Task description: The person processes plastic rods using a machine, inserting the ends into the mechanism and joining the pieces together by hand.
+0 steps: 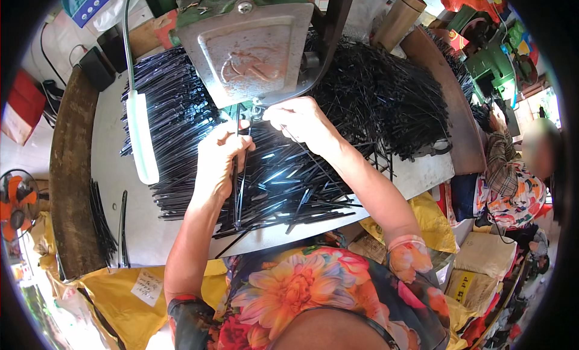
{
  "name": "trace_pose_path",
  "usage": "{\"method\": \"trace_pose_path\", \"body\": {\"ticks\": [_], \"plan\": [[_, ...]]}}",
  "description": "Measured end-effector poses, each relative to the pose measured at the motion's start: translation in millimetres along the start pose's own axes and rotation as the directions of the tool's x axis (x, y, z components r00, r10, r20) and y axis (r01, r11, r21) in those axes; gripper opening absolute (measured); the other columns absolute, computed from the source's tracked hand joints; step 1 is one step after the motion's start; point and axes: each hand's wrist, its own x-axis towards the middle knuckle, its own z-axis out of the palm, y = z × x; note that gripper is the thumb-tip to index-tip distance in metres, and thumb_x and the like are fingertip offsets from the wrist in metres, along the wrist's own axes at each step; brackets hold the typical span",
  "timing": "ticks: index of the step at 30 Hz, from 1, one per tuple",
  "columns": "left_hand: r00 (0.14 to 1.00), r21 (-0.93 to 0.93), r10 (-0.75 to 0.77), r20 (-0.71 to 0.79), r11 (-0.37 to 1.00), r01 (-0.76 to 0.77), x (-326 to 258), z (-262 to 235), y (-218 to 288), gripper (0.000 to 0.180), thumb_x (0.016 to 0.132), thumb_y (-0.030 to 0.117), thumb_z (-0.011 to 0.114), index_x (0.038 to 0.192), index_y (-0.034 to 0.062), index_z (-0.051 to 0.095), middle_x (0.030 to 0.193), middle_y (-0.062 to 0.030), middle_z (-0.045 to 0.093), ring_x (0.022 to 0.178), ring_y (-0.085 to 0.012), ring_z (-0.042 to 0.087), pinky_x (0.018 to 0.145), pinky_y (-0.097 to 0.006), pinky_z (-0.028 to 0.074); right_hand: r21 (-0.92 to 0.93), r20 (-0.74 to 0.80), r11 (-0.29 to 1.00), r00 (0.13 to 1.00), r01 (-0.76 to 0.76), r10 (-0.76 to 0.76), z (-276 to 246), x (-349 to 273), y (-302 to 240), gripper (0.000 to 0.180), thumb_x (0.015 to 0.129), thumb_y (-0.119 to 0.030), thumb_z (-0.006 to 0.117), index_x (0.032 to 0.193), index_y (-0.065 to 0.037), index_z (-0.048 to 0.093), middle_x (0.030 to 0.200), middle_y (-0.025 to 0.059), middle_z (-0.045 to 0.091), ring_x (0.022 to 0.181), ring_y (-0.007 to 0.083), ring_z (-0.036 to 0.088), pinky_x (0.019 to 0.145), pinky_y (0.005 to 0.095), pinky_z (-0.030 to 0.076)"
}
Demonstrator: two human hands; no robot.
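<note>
My left hand (224, 150) is closed round a few long black metal rods (237, 199), which look like umbrella ribs. Their upper ends reach up to the underside of a green and grey machine head (247, 54). Close by on the right, my right hand (306, 126) pinches at the small metal working point (256, 112) below that head. A thin dark rod runs down from its fingers; the fingertips partly hide what they grip. Under both hands spreads a thick layer of similar black rods (181, 139).
A white lamp tube (142, 139) on a bent neck hangs at the left. Wooden boards (75, 157) wall the pale tabletop (114, 199). Heaped rods (386, 97) and a metal cylinder (399, 18) stand at the right. An orange fan (19, 202) is far left; another person (512, 175) works far right.
</note>
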Motion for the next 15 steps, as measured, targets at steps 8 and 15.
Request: {"method": "trace_pose_path", "body": {"ticks": [8,15], "plan": [[1.000,-0.036,0.019,0.021,0.999,-0.019,-0.5,1.6,1.3,0.027,0.070,0.003,0.059,0.096,-0.0013,0.056,0.062,-0.0092,0.056,0.039,-0.0071,0.037,0.038,-0.019,0.028,0.008,-0.008,1.000,1.000,0.008,-0.008,4.5,-1.3,-4.6,0.021,0.077,-0.011,0.055,0.058,-0.002,0.054,0.051,-0.0024,0.045,0.043,0.0033,0.037,0.038,0.0184,0.026],[0.999,-0.027,0.034,0.001,0.999,-0.034,0.8,-0.8,-2.6,0.028,0.069,0.002,0.058,0.097,-0.0008,0.056,0.061,-0.0085,0.056,0.040,-0.0071,0.039,0.038,-0.018,0.028,-0.003,0.044,1.000,0.999,-0.004,0.004,4.4,0.0,-2.7,0.015,0.079,-0.013,0.054,0.080,0.000,0.062,0.058,-0.0033,0.047,0.044,0.0012,0.037,0.037,0.0153,0.026]]}}
